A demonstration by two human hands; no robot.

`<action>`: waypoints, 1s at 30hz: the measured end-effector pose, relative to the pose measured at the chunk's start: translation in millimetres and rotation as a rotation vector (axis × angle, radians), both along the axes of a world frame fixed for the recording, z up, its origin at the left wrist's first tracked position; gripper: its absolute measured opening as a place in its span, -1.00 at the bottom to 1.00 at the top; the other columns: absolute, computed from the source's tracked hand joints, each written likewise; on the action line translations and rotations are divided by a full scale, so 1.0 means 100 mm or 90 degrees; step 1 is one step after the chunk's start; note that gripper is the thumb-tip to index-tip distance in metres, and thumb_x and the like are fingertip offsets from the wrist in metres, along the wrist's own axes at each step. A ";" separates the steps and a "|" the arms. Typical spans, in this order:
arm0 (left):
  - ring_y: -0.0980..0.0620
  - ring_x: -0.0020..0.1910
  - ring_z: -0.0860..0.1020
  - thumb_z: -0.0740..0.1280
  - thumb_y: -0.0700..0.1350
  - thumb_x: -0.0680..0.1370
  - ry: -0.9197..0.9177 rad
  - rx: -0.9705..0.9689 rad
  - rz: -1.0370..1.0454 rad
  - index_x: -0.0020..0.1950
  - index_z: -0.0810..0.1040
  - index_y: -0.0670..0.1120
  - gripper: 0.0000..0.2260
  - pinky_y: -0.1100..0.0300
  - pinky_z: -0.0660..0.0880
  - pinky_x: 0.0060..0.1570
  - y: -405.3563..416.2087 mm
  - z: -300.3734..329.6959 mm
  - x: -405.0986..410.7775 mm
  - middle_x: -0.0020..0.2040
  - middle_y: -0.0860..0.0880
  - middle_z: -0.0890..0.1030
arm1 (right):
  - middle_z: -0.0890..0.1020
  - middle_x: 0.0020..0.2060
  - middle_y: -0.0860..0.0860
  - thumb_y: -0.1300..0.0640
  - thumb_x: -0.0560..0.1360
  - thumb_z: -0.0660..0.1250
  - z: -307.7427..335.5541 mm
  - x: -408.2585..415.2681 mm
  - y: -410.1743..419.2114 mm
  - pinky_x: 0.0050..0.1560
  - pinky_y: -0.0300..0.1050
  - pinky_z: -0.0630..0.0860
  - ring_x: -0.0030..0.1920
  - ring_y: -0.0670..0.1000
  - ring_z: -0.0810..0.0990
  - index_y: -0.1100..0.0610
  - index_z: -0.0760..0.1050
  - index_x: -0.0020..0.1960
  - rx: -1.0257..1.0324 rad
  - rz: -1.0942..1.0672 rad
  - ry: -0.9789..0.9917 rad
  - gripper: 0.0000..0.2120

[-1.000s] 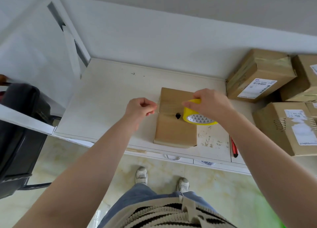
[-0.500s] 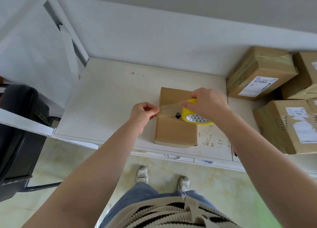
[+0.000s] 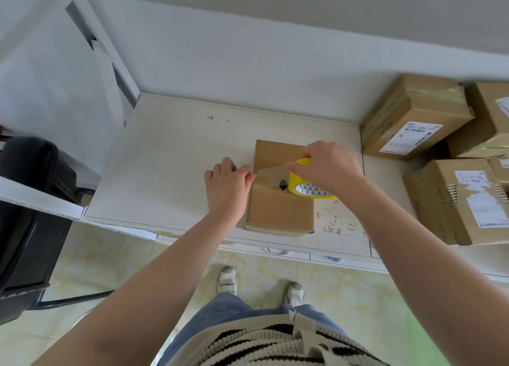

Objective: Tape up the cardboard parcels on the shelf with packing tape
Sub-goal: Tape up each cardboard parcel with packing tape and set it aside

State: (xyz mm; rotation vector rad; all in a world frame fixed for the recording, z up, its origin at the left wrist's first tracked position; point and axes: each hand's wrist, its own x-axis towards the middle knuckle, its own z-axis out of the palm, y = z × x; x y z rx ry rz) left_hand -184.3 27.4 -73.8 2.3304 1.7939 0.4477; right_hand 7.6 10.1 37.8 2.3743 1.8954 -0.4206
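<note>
Head view
Parcel: a flat cardboard parcel (image 3: 279, 208) lies on the white shelf (image 3: 176, 170), its near edge just inside the shelf's front lip.
Tape roll: a yellow tape roll (image 3: 311, 182) sits tilted over the parcel's right edge, at 3 o'clock from the parcel's middle.
Tape strip: a clear tape strip (image 3: 271, 172) spans from the roll to the parcel's left edge, across a dark hole in the top.
Right hand: the right hand (image 3: 329, 166) grips the roll, fingers curled round its rim.
Left hand: the left hand (image 3: 227, 182) is at 9 o'clock of the parcel, fingers (image 3: 249, 177) bent at the strip's free end on the left edge; pinching or pressing, I cannot tell.
Open room: bare shelf runs from the parcel toward 9 and 11 o'clock, up to the back wall (image 3: 248, 70).
Crowded side: at 2 to 4 o'clock three more parcels stand close together: a labelled box (image 3: 413, 117) against the wall, a torn box (image 3: 451, 200) nearer, and a third (image 3: 490, 123) at the frame edge.
Front edge: chipped paint (image 3: 336, 222) lies at 4 o'clock, near the lip.
Below: a black chair (image 3: 24, 208) stands at 8 o'clock, beyond the shelf's left end.
</note>
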 end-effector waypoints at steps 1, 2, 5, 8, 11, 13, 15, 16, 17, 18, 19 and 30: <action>-0.13 -0.10 0.43 0.19 0.01 0.66 0.029 -0.011 -0.009 0.04 0.62 -0.08 -0.75 0.08 0.16 -0.07 -0.01 0.00 0.02 -0.07 -0.09 0.46 | 0.48 -0.33 -0.06 -0.27 0.53 0.23 0.00 0.00 0.00 -0.42 -0.19 0.17 -0.35 -0.05 0.41 0.08 0.49 -0.14 0.001 0.004 -0.002 -0.60; -0.13 -0.08 0.43 0.13 0.02 0.68 0.054 -0.031 -0.012 0.08 0.60 -0.07 -0.72 0.06 0.17 -0.06 -0.01 0.01 0.05 -0.05 -0.09 0.47 | 0.50 -0.31 -0.05 -0.27 0.53 0.22 0.00 0.00 0.00 -0.42 -0.19 0.18 -0.33 -0.03 0.42 0.08 0.49 -0.13 0.004 0.007 -0.005 -0.60; -0.11 -0.13 0.42 0.06 0.11 0.68 0.076 -0.070 -0.006 0.04 0.54 -0.08 -0.64 0.04 0.20 -0.06 0.00 0.01 0.12 -0.12 -0.05 0.44 | 0.54 -0.27 -0.03 -0.27 0.53 0.22 0.00 -0.01 0.00 -0.41 -0.19 0.21 -0.26 0.02 0.48 0.08 0.51 -0.11 0.009 0.018 -0.007 -0.60; -0.10 -0.20 0.49 0.02 0.14 0.68 0.030 -0.145 0.017 -0.07 0.44 -0.06 -0.64 0.04 0.22 -0.08 -0.01 -0.05 0.12 -0.23 0.01 0.45 | 0.53 -0.29 -0.04 -0.35 0.51 0.21 -0.02 -0.03 0.01 -0.41 -0.18 0.21 -0.28 0.00 0.48 0.08 0.51 -0.13 0.003 0.026 0.001 -0.53; -0.10 -0.27 0.52 -0.02 0.14 0.69 -0.040 -0.204 0.039 -0.12 0.35 -0.05 -0.64 0.02 0.26 -0.02 -0.02 -0.07 0.13 -0.35 0.03 0.47 | 0.51 -0.32 -0.03 -0.40 0.47 0.21 0.02 0.08 -0.01 -0.40 -0.17 0.20 -0.31 -0.02 0.45 0.06 0.44 -0.26 -0.008 0.014 0.045 -0.48; -0.10 -0.31 0.52 -0.05 0.14 0.69 -0.042 -0.214 0.029 -0.10 0.34 -0.05 -0.64 0.01 0.27 0.00 -0.03 -0.07 0.13 -0.40 0.03 0.46 | 0.49 -0.33 0.00 -0.38 0.46 0.25 0.05 0.17 -0.04 -0.40 -0.16 0.21 -0.33 -0.01 0.44 0.08 0.41 -0.30 -0.025 0.005 0.072 -0.48; -0.10 -0.33 0.51 -0.09 0.13 0.69 -0.030 -0.218 0.022 -0.08 0.33 -0.06 -0.64 0.00 0.29 0.02 -0.04 -0.07 0.13 -0.43 0.03 0.45 | 0.45 -0.37 -0.01 -0.38 0.46 0.26 0.06 0.20 -0.07 -0.40 -0.16 0.20 -0.36 -0.04 0.41 0.05 0.37 -0.33 -0.036 -0.003 0.070 -0.49; -0.09 -0.35 0.49 -0.10 0.13 0.70 -0.021 -0.218 0.020 -0.07 0.33 -0.06 -0.63 0.00 0.28 0.02 -0.03 -0.07 0.13 -0.43 0.03 0.45 | 0.44 -0.38 -0.03 -0.39 0.46 0.25 0.05 0.20 -0.07 -0.41 -0.17 0.19 -0.37 -0.05 0.40 0.04 0.34 -0.35 -0.038 -0.006 0.062 -0.48; -0.09 -0.36 0.48 -0.11 0.12 0.70 -0.015 -0.221 0.021 -0.07 0.33 -0.06 -0.64 0.01 0.27 0.01 -0.03 -0.07 0.12 -0.43 0.03 0.45 | 0.44 -0.39 -0.03 -0.40 0.46 0.25 0.06 0.20 -0.07 -0.42 -0.17 0.19 -0.38 -0.06 0.40 0.03 0.32 -0.35 -0.039 -0.008 0.049 -0.48; -0.09 -0.36 0.47 -0.11 0.12 0.70 -0.011 -0.225 0.023 -0.07 0.32 -0.06 -0.64 0.01 0.26 -0.01 -0.03 -0.07 0.12 -0.43 0.03 0.45 | 0.45 -0.39 -0.04 -0.41 0.46 0.24 0.05 0.22 -0.07 -0.42 -0.17 0.20 -0.37 -0.07 0.41 0.03 0.34 -0.35 -0.041 -0.008 0.027 -0.48; -0.09 -0.36 0.47 -0.12 0.11 0.70 -0.009 -0.230 0.025 -0.07 0.32 -0.06 -0.64 0.02 0.24 -0.03 -0.03 -0.06 0.13 -0.43 0.02 0.46 | 0.48 -0.38 -0.03 -0.42 0.46 0.22 0.05 0.26 -0.07 -0.41 -0.18 0.22 -0.37 -0.06 0.43 0.05 0.40 -0.32 -0.045 -0.008 -0.003 -0.46; -0.06 -0.42 0.42 -0.15 0.10 0.70 -0.024 -0.233 0.057 -0.06 0.30 -0.05 -0.64 0.02 0.26 0.00 -0.06 -0.06 0.18 -0.44 0.03 0.45 | 0.56 -0.33 -0.03 -0.47 0.41 0.21 -0.46 0.57 -0.19 -0.36 -0.17 0.35 -0.30 -0.04 0.52 0.03 0.48 -0.21 -0.094 -0.094 0.034 -0.46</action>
